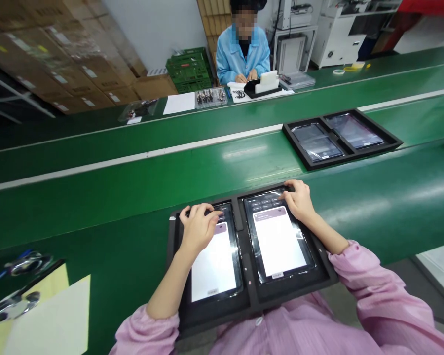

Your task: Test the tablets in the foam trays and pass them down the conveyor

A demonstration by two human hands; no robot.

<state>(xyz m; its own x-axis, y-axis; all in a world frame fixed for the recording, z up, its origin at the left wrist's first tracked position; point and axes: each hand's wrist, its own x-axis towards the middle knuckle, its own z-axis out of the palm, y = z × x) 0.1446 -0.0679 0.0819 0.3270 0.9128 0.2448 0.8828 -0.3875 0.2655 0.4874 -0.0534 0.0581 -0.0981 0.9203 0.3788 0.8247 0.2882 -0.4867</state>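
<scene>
Black foam tray (246, 276) at 6 o'clock on green belt desk (114, 222); both film-wrapped tablets seated, screens lit. Left hand (198, 229) fingers curled atop left tablet (214, 266), grip unclear; right hand (299, 199) fingers loose atop right tablet (277, 246). Matching tray (340, 160), 2 o'clock, screens dark.

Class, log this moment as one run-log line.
left hand: curled at top edge of left tablet | right hand: on top corner of right tablet | both lit, in black tray on green conveyor

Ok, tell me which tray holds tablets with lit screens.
The near tray, under the left hand and right hand: its screens glow white. The far tray holds dark ones.
</scene>
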